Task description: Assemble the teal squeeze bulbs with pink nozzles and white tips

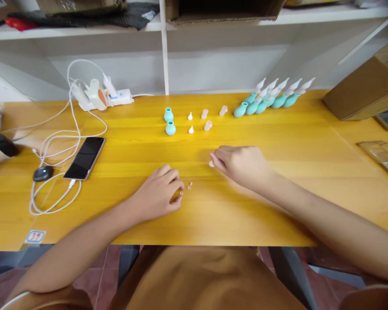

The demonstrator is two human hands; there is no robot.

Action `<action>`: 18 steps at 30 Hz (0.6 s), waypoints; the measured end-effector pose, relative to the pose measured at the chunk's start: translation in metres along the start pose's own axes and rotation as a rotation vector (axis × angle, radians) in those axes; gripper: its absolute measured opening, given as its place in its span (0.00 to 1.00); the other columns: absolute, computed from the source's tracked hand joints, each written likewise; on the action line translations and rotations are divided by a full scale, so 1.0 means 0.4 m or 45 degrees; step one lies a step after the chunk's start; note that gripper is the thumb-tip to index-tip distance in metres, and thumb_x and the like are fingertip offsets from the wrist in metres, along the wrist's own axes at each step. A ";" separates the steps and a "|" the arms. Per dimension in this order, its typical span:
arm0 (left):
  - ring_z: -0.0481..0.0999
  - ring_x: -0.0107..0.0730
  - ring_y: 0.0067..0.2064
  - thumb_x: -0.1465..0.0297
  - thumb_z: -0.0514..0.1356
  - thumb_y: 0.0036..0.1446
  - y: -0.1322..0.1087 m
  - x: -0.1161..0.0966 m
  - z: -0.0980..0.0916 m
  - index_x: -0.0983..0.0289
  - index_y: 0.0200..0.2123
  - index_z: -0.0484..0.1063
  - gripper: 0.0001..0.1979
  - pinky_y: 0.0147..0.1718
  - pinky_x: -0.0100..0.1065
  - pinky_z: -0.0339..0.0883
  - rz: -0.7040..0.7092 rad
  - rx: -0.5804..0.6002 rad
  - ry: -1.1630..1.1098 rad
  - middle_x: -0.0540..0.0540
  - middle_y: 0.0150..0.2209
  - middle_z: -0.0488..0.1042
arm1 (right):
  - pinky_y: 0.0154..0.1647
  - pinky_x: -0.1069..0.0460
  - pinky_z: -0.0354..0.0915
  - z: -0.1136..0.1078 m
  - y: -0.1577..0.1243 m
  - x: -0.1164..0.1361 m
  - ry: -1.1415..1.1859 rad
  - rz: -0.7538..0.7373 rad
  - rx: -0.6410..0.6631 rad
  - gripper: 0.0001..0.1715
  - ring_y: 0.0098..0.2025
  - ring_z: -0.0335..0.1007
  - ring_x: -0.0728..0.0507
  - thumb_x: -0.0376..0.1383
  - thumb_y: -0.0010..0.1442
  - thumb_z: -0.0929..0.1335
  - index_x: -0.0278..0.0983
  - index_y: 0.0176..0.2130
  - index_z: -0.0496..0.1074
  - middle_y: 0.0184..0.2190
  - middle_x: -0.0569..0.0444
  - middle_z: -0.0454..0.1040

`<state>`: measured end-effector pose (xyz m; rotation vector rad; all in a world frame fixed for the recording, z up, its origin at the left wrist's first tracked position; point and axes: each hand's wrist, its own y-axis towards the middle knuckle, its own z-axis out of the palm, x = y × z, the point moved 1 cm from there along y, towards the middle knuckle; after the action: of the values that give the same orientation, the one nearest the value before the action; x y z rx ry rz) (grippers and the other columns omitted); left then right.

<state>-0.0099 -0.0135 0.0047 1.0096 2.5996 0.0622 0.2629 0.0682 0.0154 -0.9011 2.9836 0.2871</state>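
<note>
Three tiny rings (189, 187) are lying on the wooden counter (278, 215), one sitting right at the left hand (161, 191), whose fingers are curling with a gap between thumb and index finger. One pale piece (211, 164) is showing at the right hand (239, 163); its fingers are folding inward, and I cannot tell whether they are gripping it. Farther back, two open teal bulbs (170, 128), two white tips (191, 130) and three pinkish pieces (204, 113) are standing or lying apart. To their right, one untipped bulb (240, 110) is leaning beside at least five tipped bulbs (290, 100). On the left, one phone (86, 158) is resting among white cables (51, 137) near a power strip (121, 97). A cardboard box (364, 88) is standing at right; white shelving (142, 29) is running above, tiled floor (108, 282) showing below.
</note>
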 end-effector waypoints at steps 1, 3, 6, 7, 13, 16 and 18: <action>0.70 0.44 0.48 0.72 0.64 0.66 0.000 0.004 0.004 0.63 0.42 0.79 0.04 0.50 0.44 0.71 0.014 -0.012 -0.001 0.57 0.43 0.76 | 0.30 0.49 0.40 0.015 -0.009 0.015 0.008 -0.005 0.040 0.32 0.28 0.70 0.44 0.46 0.80 0.56 0.35 0.36 0.78 0.31 0.45 0.81; 0.70 0.43 0.47 0.73 0.64 0.67 0.001 0.010 0.011 0.62 0.40 0.79 0.02 0.49 0.43 0.71 0.053 -0.055 -0.015 0.56 0.42 0.76 | 0.29 0.48 0.39 0.044 -0.017 0.032 0.020 0.028 0.111 0.32 0.26 0.69 0.44 0.46 0.80 0.55 0.34 0.38 0.79 0.32 0.44 0.82; 0.69 0.42 0.47 0.74 0.65 0.67 0.002 0.016 0.017 0.62 0.37 0.78 0.03 0.48 0.42 0.71 0.089 -0.108 -0.046 0.55 0.40 0.76 | 0.29 0.48 0.40 0.072 -0.018 0.029 0.055 0.074 0.135 0.34 0.27 0.71 0.43 0.47 0.81 0.55 0.34 0.39 0.80 0.34 0.42 0.82; 0.69 0.42 0.47 0.74 0.65 0.66 0.002 0.016 0.018 0.62 0.37 0.77 0.04 0.48 0.41 0.71 0.092 -0.114 -0.057 0.55 0.40 0.76 | 0.29 0.48 0.41 0.077 -0.018 0.024 0.082 0.072 0.127 0.35 0.28 0.72 0.43 0.48 0.81 0.55 0.34 0.39 0.80 0.35 0.42 0.83; 0.72 0.39 0.47 0.77 0.65 0.65 0.003 0.004 0.005 0.61 0.38 0.75 0.06 0.49 0.39 0.70 0.056 -0.139 -0.228 0.52 0.40 0.80 | 0.35 0.50 0.56 0.090 -0.029 0.015 0.748 0.028 0.096 0.37 0.36 0.75 0.43 0.55 0.81 0.56 0.37 0.35 0.78 0.37 0.46 0.83; 0.74 0.35 0.44 0.76 0.66 0.67 0.002 -0.005 -0.006 0.60 0.39 0.75 0.05 0.49 0.37 0.70 0.030 -0.260 -0.371 0.50 0.39 0.82 | 0.36 0.50 0.60 0.087 -0.041 0.046 1.305 0.028 0.083 0.38 0.30 0.68 0.45 0.61 0.78 0.59 0.38 0.30 0.72 0.28 0.52 0.75; 0.76 0.33 0.42 0.75 0.67 0.67 0.001 -0.007 -0.007 0.60 0.41 0.76 0.05 0.47 0.36 0.71 -0.003 -0.353 -0.448 0.49 0.38 0.82 | 0.32 0.51 0.57 0.083 -0.050 0.076 1.629 0.059 0.117 0.39 0.26 0.57 0.48 0.64 0.76 0.61 0.38 0.27 0.65 0.23 0.57 0.64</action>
<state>-0.0087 -0.0148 0.0085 0.8324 2.1998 0.2176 0.2471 0.0410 -0.0227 -1.3707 4.0276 -0.7208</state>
